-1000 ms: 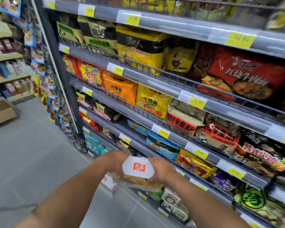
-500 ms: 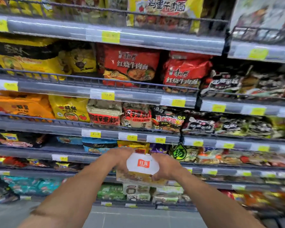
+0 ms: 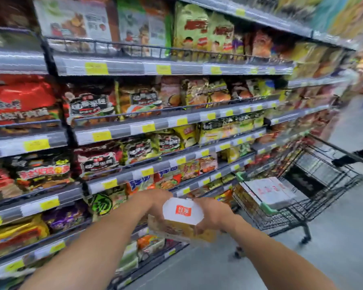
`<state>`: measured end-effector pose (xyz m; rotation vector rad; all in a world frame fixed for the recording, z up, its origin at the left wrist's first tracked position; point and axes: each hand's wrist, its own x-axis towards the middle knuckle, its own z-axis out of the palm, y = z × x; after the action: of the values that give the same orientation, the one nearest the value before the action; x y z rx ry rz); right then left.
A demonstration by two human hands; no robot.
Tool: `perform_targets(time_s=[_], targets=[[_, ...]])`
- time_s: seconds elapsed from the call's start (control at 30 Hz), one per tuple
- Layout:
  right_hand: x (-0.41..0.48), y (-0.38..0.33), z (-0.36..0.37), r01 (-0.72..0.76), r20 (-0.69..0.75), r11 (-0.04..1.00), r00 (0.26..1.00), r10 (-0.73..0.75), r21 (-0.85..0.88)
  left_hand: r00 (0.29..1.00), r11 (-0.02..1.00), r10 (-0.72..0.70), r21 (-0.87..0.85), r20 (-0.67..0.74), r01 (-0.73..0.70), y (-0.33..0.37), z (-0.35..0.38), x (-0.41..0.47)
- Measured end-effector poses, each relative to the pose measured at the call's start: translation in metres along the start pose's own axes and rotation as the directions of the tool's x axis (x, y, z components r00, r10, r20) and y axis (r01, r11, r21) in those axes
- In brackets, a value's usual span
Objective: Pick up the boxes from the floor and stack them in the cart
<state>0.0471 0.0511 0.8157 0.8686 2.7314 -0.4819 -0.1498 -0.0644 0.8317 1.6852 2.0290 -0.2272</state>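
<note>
Your left hand (image 3: pixel 155 203) and right hand (image 3: pixel 213 214) grip one box (image 3: pixel 182 219) between them, chest-high, its white flap with a red logo facing you. Noodle-packed shelves (image 3: pixel 134 130) run just behind it. The cart (image 3: pixel 302 197) stands to your right on the floor (image 3: pixel 333 258), with white boxes (image 3: pixel 268 191) stacked inside.

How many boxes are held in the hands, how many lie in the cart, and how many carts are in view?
Box held by left hand and right hand: 1
White boxes in cart, at least: 1
Cart: 1
Total: 3
</note>
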Motion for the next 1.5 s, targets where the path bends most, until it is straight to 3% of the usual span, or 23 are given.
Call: perform_targets(time_s=[0.27,0.47,0.67,1.07,1.23,1.5], targets=[[-0.079,0.194,-0.051,-0.251,-0.142,0.965,0.955,0.259,0.070,0.976,0.964,0.215,0.153,0.021,-0.216,0.187,-0.059,0.142],[-0.095,0.289,-0.067,-0.386,-0.156,0.917,0.904,0.398,0.102,0.940,0.924,0.337,0.177,0.049,-0.340,0.265,-0.083,0.231],[-0.063,0.363,-0.070,-0.476,-0.164,0.869,0.854,0.493,0.133,0.883,0.860,0.465,0.204,0.067,-0.468,0.299,-0.104,0.327],[0.051,0.489,-0.088,-0.564,-0.190,0.797,0.777,0.601,0.214,0.849,0.797,0.504,0.292,0.161,-0.529,0.323,-0.160,0.533],[0.088,0.557,-0.087,-0.583,-0.168,0.760,0.751,0.639,0.287,0.866,0.857,0.438,0.178,0.243,-0.484,0.343,-0.170,0.616],[0.161,0.647,-0.088,-0.513,-0.118,0.791,0.810,0.575,0.334,0.897,0.911,0.370,0.097,0.241,-0.401,0.349,-0.186,0.713]])
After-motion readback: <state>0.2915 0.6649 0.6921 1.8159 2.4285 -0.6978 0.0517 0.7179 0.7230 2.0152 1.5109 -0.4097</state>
